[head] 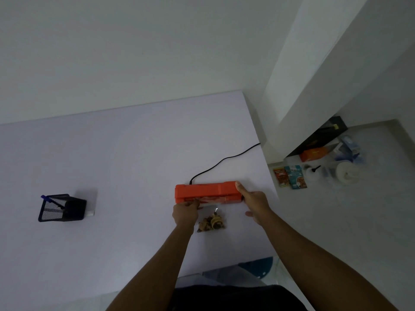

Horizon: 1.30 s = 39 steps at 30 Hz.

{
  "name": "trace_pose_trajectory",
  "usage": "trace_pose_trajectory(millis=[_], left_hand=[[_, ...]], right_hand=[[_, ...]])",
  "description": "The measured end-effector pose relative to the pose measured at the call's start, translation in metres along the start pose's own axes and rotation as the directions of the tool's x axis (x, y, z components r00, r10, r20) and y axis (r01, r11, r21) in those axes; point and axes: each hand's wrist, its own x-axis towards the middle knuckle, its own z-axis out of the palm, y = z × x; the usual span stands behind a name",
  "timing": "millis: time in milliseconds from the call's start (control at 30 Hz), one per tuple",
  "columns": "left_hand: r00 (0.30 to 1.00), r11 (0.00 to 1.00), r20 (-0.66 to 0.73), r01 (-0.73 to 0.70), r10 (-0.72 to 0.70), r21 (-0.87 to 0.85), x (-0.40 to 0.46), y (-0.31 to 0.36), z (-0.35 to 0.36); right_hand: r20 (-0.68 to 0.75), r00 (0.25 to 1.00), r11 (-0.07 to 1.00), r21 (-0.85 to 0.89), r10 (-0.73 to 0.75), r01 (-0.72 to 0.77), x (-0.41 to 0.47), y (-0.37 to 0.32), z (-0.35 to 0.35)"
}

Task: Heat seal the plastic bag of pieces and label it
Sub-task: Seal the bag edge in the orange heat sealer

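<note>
An orange heat sealer (207,190) lies on the pale table (112,158), its black cord (224,161) running off to the back right. A clear plastic bag of brown pieces (212,223) lies in front of it, with its open edge tucked into the sealer's slot. My left hand (185,211) pinches the bag's top left edge at the slot. My right hand (253,204) rests against the sealer's right end, thumb on its top corner and fingers spread.
A black mesh pen holder (61,207) with a blue pen stands at the left of the table. On the floor to the right lie food packets (290,176), an orange box (313,153), a dark box and plastic items. A wall corner rises behind.
</note>
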Motion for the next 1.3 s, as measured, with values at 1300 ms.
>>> trace_pose_trajectory(millis=[1300], left_hand=[[0.997,0.986,-0.06,-0.042,0.052,0.159,-0.014,0.017,-0.002]], right_hand=[[0.216,0.797,0.595,-0.563,-0.564,0.574,-0.018,0.003,0.015]])
